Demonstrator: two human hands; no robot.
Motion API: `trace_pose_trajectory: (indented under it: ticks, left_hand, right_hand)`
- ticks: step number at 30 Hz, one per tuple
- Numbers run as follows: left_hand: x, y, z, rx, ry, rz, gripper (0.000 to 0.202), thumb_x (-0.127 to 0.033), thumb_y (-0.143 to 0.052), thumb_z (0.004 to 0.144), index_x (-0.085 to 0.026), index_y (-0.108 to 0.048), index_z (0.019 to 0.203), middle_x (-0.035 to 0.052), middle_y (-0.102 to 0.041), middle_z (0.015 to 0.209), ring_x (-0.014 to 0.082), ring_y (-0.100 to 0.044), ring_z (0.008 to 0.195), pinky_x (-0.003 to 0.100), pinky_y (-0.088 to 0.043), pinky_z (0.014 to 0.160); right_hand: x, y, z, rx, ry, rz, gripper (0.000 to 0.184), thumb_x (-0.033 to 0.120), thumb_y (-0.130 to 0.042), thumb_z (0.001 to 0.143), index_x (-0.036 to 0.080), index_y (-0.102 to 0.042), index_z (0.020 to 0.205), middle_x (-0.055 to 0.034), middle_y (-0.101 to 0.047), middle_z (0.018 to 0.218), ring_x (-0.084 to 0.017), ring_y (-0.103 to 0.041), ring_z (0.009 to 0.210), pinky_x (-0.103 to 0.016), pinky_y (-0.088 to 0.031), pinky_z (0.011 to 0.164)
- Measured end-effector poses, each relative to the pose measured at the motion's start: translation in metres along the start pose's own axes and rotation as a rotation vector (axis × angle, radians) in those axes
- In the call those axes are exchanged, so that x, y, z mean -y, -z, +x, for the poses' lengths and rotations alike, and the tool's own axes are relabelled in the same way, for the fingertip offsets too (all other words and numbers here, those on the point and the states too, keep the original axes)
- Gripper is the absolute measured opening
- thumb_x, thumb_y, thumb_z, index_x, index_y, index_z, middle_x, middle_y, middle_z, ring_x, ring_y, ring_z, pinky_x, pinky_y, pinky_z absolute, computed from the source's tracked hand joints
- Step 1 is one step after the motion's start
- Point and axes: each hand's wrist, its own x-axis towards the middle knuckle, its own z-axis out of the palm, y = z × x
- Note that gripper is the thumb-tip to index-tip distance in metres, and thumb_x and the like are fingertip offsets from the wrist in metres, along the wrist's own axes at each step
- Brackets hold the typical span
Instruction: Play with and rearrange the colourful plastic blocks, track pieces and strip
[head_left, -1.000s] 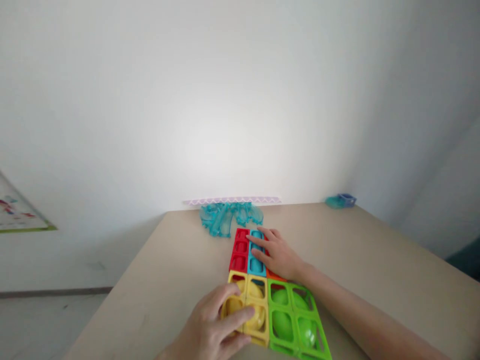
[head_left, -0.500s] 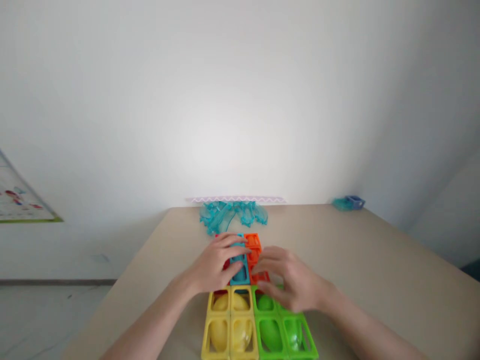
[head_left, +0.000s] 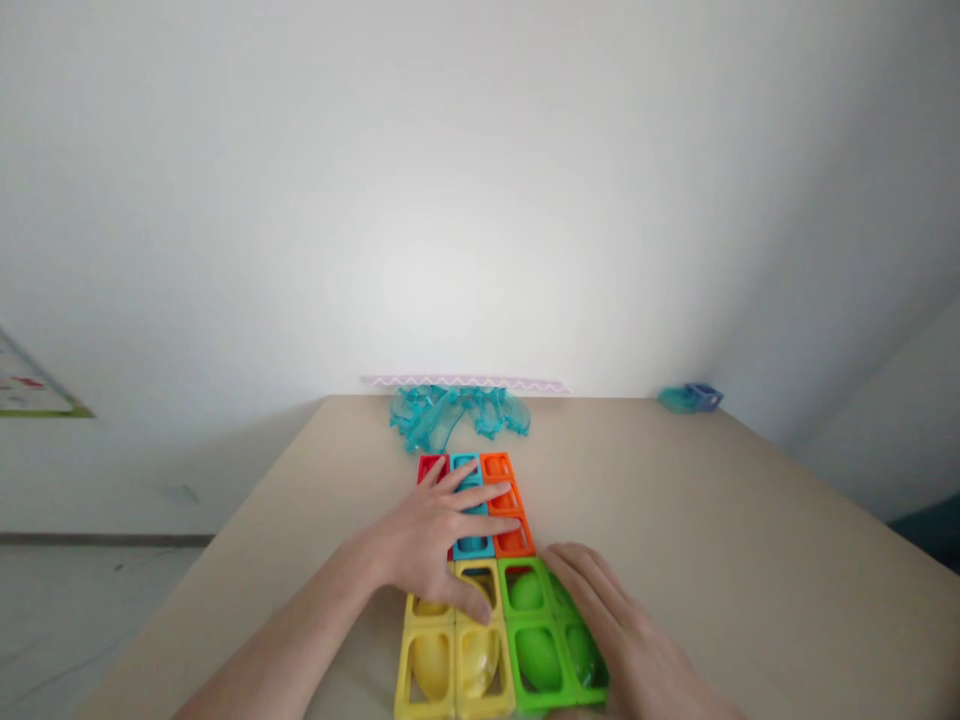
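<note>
Wide left hand (head_left: 429,537) maybe steadies the long orange plastic frame (head_left: 511,506); right hand (head_left: 628,638) touches the square green plastic frame (head_left: 534,620), grip unclear.

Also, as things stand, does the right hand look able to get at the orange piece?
Probably yes, from its right side: the right hand, at the green piece, is close, with nothing visible between. From above, the left hand's fingers partly cover the orange piece.
</note>
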Motion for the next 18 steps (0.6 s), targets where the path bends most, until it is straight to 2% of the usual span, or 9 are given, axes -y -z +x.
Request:
trace_pose_trajectory:
  ticks: [3,5,9,11,14,16,18]
  left_hand:
    - [-0.003,0.001,0.0,0.011,-0.004,-0.033,0.074,-0.064,-0.072,0.066,-0.044,-0.05,0.134,-0.0027,-0.042,0.149,0.0431,-0.014,0.144,0.07,-0.009,0.11]
    - [-0.005,0.002,0.001,0.062,0.007,-0.043,0.07,-0.064,-0.07,0.068,-0.046,-0.052,0.132,-0.0051,-0.04,0.15,0.0438,-0.01,0.144,0.071,-0.007,0.11]
    - [-0.005,0.005,0.002,0.135,0.041,-0.043,0.074,-0.068,-0.069,0.066,-0.046,-0.049,0.134,-0.0064,-0.035,0.153,0.0449,-0.006,0.144,0.068,-0.004,0.111]
    - [-0.003,0.005,0.001,0.128,0.045,-0.044,0.074,-0.069,-0.069,0.065,-0.047,-0.049,0.133,-0.0068,-0.035,0.152,0.0454,-0.008,0.144,0.068,-0.004,0.111]
    - [-0.003,0.003,-0.002,0.104,0.04,-0.049,0.073,-0.068,-0.069,0.066,-0.049,-0.049,0.133,-0.0079,-0.037,0.152,0.0461,-0.01,0.143,0.07,-0.003,0.109]
    - [-0.004,0.002,-0.004,0.069,0.026,-0.056,0.075,-0.067,-0.069,0.067,-0.047,-0.046,0.136,-0.0061,-0.036,0.153,0.0453,-0.009,0.144,0.07,-0.005,0.11]
    - [-0.007,0.0,-0.006,0.029,-0.007,-0.061,0.066,-0.062,-0.068,0.072,-0.046,-0.049,0.134,-0.0049,-0.033,0.154,0.0431,-0.01,0.144,0.067,-0.007,0.111]
  right_hand:
    - [0.002,-0.006,-0.008,-0.001,-0.098,0.042,0.107,0.057,-0.077,0.064,0.019,-0.026,0.15,-0.0196,-0.039,0.146,-0.039,-0.038,0.134,-0.054,-0.045,0.103]
    - [0.004,-0.008,-0.01,0.029,-0.186,0.053,0.104,0.06,-0.074,0.065,0.015,-0.032,0.148,-0.0214,-0.039,0.145,-0.039,-0.035,0.135,-0.054,-0.041,0.107]
    - [-0.004,0.01,-0.008,0.155,-0.276,0.089,0.105,0.064,-0.076,0.061,0.016,-0.038,0.146,-0.0196,-0.036,0.147,-0.038,-0.032,0.137,-0.049,-0.034,0.112]
    - [-0.013,0.024,-0.007,0.202,-0.288,0.101,0.108,0.064,-0.079,0.055,0.02,-0.039,0.145,-0.0168,-0.034,0.148,-0.037,-0.032,0.137,-0.047,-0.033,0.113]
    - [-0.02,0.034,-0.006,0.209,-0.324,0.097,0.102,0.06,-0.082,0.055,0.024,-0.043,0.142,-0.0145,-0.034,0.148,-0.036,-0.035,0.136,-0.045,-0.034,0.112]
    - [-0.014,0.029,-0.005,0.182,-0.315,0.102,0.096,0.061,-0.08,0.057,0.023,-0.047,0.139,-0.0151,-0.035,0.146,-0.035,-0.038,0.134,-0.045,-0.036,0.111]
    - [-0.001,0.017,-0.003,0.145,-0.278,0.118,0.089,0.063,-0.078,0.059,0.021,-0.051,0.133,-0.0168,-0.037,0.143,-0.035,-0.039,0.133,-0.045,-0.038,0.109]
